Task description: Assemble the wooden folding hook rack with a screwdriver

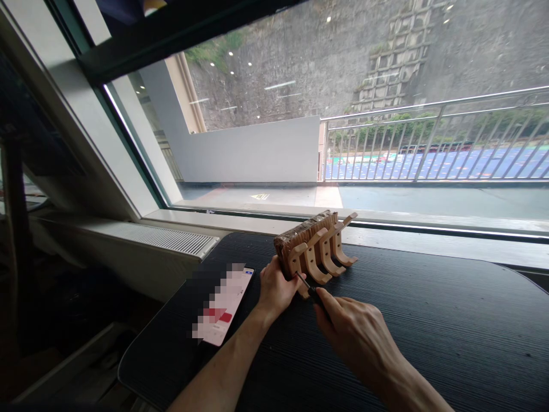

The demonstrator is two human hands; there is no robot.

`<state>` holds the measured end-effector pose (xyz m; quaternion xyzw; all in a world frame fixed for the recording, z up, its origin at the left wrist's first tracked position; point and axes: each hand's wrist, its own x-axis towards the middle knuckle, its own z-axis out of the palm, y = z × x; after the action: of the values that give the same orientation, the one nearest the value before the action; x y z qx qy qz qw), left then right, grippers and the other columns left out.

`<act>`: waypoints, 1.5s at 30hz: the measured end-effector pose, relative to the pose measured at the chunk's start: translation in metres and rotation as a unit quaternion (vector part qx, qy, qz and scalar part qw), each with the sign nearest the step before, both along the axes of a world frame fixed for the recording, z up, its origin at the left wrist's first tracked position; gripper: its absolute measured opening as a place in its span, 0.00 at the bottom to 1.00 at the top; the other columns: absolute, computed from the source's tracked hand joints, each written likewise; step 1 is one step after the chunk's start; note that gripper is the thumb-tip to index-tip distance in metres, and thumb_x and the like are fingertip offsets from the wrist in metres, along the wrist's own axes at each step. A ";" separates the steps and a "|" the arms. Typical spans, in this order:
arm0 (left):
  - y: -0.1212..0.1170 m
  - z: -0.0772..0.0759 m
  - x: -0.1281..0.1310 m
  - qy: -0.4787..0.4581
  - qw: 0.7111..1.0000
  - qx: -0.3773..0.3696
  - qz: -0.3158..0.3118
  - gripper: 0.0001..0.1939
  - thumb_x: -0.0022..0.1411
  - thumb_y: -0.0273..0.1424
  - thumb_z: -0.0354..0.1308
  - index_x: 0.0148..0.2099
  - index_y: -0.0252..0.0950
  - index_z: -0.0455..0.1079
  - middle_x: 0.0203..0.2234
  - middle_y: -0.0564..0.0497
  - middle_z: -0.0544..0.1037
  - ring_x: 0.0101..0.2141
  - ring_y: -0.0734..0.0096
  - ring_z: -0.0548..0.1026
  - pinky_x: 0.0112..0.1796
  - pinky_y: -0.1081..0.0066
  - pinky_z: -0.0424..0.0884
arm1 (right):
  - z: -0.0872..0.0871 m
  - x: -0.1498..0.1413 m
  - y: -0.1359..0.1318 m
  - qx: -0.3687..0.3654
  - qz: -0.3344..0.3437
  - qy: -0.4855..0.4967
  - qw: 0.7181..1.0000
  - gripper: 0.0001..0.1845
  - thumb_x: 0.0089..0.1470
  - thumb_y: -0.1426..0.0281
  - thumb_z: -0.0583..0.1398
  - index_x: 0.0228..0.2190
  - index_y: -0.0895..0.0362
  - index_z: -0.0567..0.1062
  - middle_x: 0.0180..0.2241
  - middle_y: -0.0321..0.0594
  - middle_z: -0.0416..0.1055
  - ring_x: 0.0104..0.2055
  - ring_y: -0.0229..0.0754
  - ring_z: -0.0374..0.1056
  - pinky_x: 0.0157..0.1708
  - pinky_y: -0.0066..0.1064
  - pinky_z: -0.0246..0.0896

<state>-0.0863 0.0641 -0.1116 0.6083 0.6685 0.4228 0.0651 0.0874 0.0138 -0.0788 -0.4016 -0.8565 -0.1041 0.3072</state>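
A wooden rack with several curved hooks [315, 246] stands on the black ribbed table [429, 320] near the window. My left hand [274, 286] is closed on the rack's near left end. My right hand [351, 329] is closed on a thin screwdriver with a black handle [309, 289]; its tip points at the base of the nearest hook.
A phone [225, 306] lies face up on the table, left of my left hand. A white sill with a vent grille [171, 237] runs under the large window. The table's rounded edge drops off at the left, with a dark floor area below.
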 end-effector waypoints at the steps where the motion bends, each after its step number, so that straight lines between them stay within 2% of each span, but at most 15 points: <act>1: 0.000 0.000 0.000 -0.001 1.000 0.001 0.000 0.17 0.48 0.34 0.64 0.40 0.37 0.63 0.33 0.49 0.75 0.38 0.61 0.75 0.40 0.64 0.68 | 0.000 0.000 0.000 0.000 -0.001 0.000 1.000 0.11 0.55 0.74 0.51 0.35 0.58 0.73 0.19 0.34 0.71 0.18 0.36 0.67 0.21 0.30 0.48; 7: 0.000 -0.001 0.000 -0.007 1.000 0.000 -0.001 0.17 0.48 0.35 0.63 0.40 0.37 0.63 0.32 0.49 0.75 0.38 0.61 0.75 0.40 0.64 0.68 | -0.001 -0.001 0.001 -0.004 0.007 -0.014 1.000 0.11 0.54 0.76 0.54 0.37 0.59 0.73 0.21 0.34 0.72 0.21 0.37 0.68 0.23 0.30 0.49; 13: 0.000 -0.001 0.000 -0.004 1.000 0.001 -0.003 0.17 0.49 0.36 0.63 0.39 0.36 0.63 0.33 0.48 0.75 0.38 0.60 0.75 0.40 0.64 0.68 | -0.003 -0.003 -0.001 0.013 0.023 -0.029 0.999 0.16 0.51 0.78 0.56 0.43 0.62 0.72 0.21 0.32 0.70 0.21 0.37 0.67 0.22 0.31 0.50; 20: 0.000 -0.001 0.001 -0.017 1.000 0.001 -0.006 0.16 0.49 0.35 0.63 0.38 0.37 0.63 0.32 0.49 0.75 0.37 0.62 0.75 0.39 0.65 0.68 | -0.006 -0.001 0.007 -0.002 0.005 0.006 1.000 0.13 0.56 0.74 0.52 0.41 0.59 0.73 0.25 0.36 0.74 0.24 0.38 0.70 0.25 0.29 0.54; 22: 0.001 -0.002 0.001 -0.019 1.000 -0.001 -0.003 0.16 0.48 0.34 0.63 0.39 0.37 0.63 0.32 0.49 0.75 0.37 0.62 0.75 0.39 0.66 0.68 | -0.008 0.000 0.010 -0.032 0.001 0.029 0.999 0.13 0.57 0.72 0.52 0.41 0.58 0.73 0.28 0.38 0.76 0.26 0.39 0.71 0.25 0.29 0.55; 24: 0.001 -0.003 0.001 -0.019 1.000 -0.002 -0.002 0.17 0.48 0.35 0.63 0.39 0.37 0.63 0.32 0.49 0.75 0.37 0.62 0.75 0.38 0.67 0.69 | -0.009 0.000 0.011 -0.104 -0.006 0.068 0.992 0.14 0.58 0.69 0.51 0.42 0.57 0.73 0.30 0.39 0.76 0.28 0.40 0.72 0.26 0.29 0.57; 28: 0.001 -0.003 0.000 -0.017 1.000 0.001 0.004 0.17 0.47 0.35 0.63 0.39 0.36 0.63 0.33 0.49 0.75 0.37 0.62 0.75 0.38 0.67 0.69 | -0.003 -0.001 0.011 -0.279 -0.026 0.132 0.951 0.17 0.60 0.64 0.47 0.37 0.54 0.73 0.30 0.38 0.76 0.32 0.42 0.73 0.29 0.28 0.59; 31: 0.001 -0.003 0.000 -0.016 1.000 0.009 0.002 0.17 0.47 0.36 0.64 0.38 0.36 0.63 0.31 0.49 0.75 0.36 0.62 0.75 0.37 0.67 0.69 | 0.005 0.000 0.007 -0.318 -0.051 0.108 0.940 0.15 0.59 0.64 0.47 0.37 0.53 0.71 0.28 0.37 0.75 0.32 0.44 0.72 0.29 0.30 0.58; 32: 0.001 -0.003 0.000 -0.018 1.000 0.011 0.000 0.17 0.47 0.36 0.64 0.38 0.36 0.63 0.31 0.50 0.75 0.35 0.62 0.75 0.37 0.67 0.69 | 0.008 0.000 0.006 -0.314 -0.065 0.095 0.942 0.13 0.57 0.64 0.50 0.40 0.53 0.70 0.27 0.37 0.75 0.31 0.45 0.72 0.28 0.31 0.58; 34: 0.001 -0.003 0.000 -0.024 1.000 0.016 -0.003 0.17 0.47 0.35 0.63 0.38 0.37 0.63 0.30 0.51 0.75 0.35 0.63 0.75 0.37 0.68 0.69 | 0.012 0.003 0.004 -0.282 -0.081 0.080 0.953 0.16 0.53 0.67 0.55 0.45 0.54 0.66 0.27 0.36 0.75 0.30 0.46 0.72 0.27 0.32 0.57; 37: 0.001 -0.004 0.001 -0.024 0.999 0.021 0.004 0.17 0.46 0.34 0.63 0.38 0.37 0.63 0.31 0.50 0.75 0.35 0.63 0.75 0.37 0.68 0.69 | 0.014 0.007 0.004 -0.188 -0.047 0.075 0.978 0.14 0.52 0.72 0.55 0.42 0.55 0.66 0.32 0.37 0.75 0.33 0.44 0.72 0.30 0.31 0.58; 41: 0.001 -0.003 0.003 -0.019 0.999 0.012 0.026 0.17 0.46 0.35 0.63 0.37 0.36 0.63 0.30 0.49 0.75 0.35 0.62 0.75 0.37 0.67 0.69 | 0.001 0.005 0.008 -0.071 0.011 0.050 0.996 0.08 0.57 0.72 0.52 0.39 0.55 0.68 0.35 0.40 0.75 0.34 0.42 0.72 0.31 0.30 0.59; 43: 0.001 -0.002 0.002 -0.025 0.999 0.011 0.018 0.16 0.46 0.34 0.63 0.37 0.36 0.64 0.31 0.49 0.75 0.35 0.62 0.75 0.37 0.67 0.68 | -0.007 0.002 0.009 -0.042 0.019 0.045 0.998 0.08 0.58 0.72 0.51 0.38 0.56 0.69 0.34 0.40 0.76 0.32 0.42 0.72 0.30 0.29 0.59; 45: 0.002 -0.002 0.002 -0.030 0.999 0.013 0.009 0.16 0.46 0.34 0.63 0.37 0.36 0.64 0.31 0.49 0.75 0.36 0.62 0.75 0.38 0.66 0.68 | -0.013 0.000 0.010 -0.046 0.012 0.059 0.997 0.07 0.58 0.71 0.51 0.38 0.57 0.68 0.32 0.40 0.76 0.31 0.41 0.73 0.28 0.29 0.58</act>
<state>-0.0844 0.0656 -0.1135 0.5901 0.6664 0.4498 0.0732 0.0877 0.0238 -0.0917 -0.4105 -0.8454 -0.0370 0.3398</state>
